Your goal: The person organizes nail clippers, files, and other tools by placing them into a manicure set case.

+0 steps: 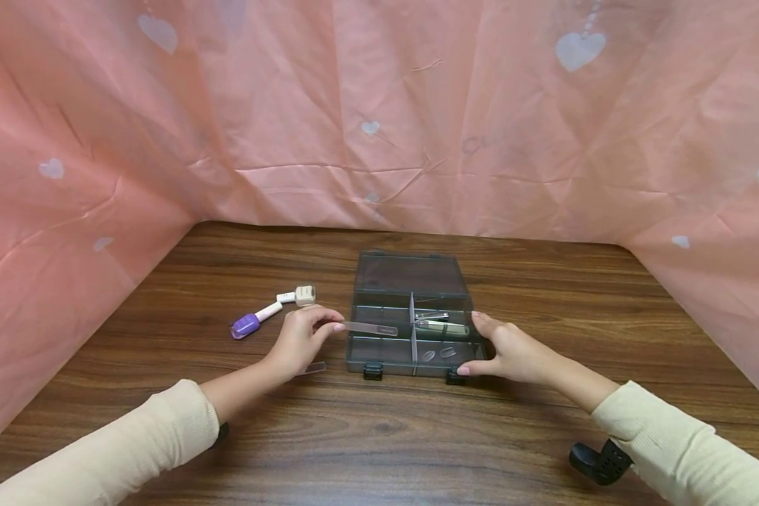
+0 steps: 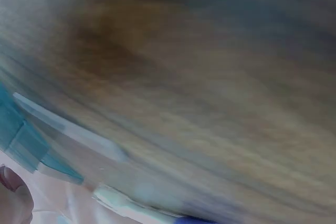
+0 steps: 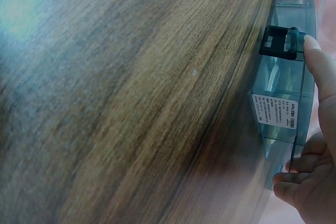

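Glass nail file (image 1: 370, 328), clear and narrow, is pinched at its near end between thumb and fingertips of the left hand (image 1: 303, 337); its far end reaches over the left wall of the organizer box (image 1: 379, 351) and hangs above the left compartments. The box is smoky clear plastic, lying open on the wooden table (image 1: 379, 436) with its lid (image 1: 411, 274) folded back flat behind it. Dividers split the tray into compartments: on the right side a nail clipper (image 1: 431, 315) lies in a rear cell, a second metal tool (image 1: 443, 327) in the cell before it, and small clear pieces (image 1: 436, 353) in the front right cell. Two black latches (image 1: 372, 371) sit on the front wall.

The right hand (image 1: 512, 351) grips the right front corner of the box, thumb along the right wall, fingers curled round the front edge beside the right latch. In the right wrist view a fingertip (image 3: 315, 51) touches that latch (image 3: 281, 43), and a white label (image 3: 275, 111) on the box's underside carries print too small to read.

Left of the box, well apart from it, lie a purple-capped white tool (image 1: 253, 320) and a small beige piece (image 1: 300, 295). A clear strip (image 1: 315, 367) lies on the table just under the left hand. A black object (image 1: 597, 460) shows by the right sleeve. Pink cloth with pale hearts (image 1: 379, 105) surrounds the table. The left wrist view is blurred.
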A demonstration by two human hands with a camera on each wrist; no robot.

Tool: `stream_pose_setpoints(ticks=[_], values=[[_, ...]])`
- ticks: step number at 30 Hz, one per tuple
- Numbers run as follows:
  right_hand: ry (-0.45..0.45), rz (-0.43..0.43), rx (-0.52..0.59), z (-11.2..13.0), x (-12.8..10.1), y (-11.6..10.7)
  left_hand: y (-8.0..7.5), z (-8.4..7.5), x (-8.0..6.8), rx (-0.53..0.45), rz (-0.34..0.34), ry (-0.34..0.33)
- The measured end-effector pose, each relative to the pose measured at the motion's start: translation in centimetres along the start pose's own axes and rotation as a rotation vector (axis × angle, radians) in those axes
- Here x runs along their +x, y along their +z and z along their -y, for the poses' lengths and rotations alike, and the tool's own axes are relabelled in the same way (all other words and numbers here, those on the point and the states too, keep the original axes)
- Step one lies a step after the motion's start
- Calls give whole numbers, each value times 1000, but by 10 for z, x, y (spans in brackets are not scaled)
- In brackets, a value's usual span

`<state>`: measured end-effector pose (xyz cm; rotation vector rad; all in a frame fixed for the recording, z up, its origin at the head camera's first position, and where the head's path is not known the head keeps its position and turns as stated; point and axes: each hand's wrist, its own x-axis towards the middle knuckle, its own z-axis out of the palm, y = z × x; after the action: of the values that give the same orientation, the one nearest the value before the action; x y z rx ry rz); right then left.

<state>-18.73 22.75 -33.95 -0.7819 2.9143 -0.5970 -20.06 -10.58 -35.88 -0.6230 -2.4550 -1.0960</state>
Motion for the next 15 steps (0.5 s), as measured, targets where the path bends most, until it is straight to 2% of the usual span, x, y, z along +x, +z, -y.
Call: stream_pose_setpoints(ticks=[7, 15], values=[[-19, -6, -16, 2, -1, -2, 9, -8, 5, 6, 55, 88], [-4, 0, -17, 4, 0, -3, 15, -12, 6, 164, 151, 175]])
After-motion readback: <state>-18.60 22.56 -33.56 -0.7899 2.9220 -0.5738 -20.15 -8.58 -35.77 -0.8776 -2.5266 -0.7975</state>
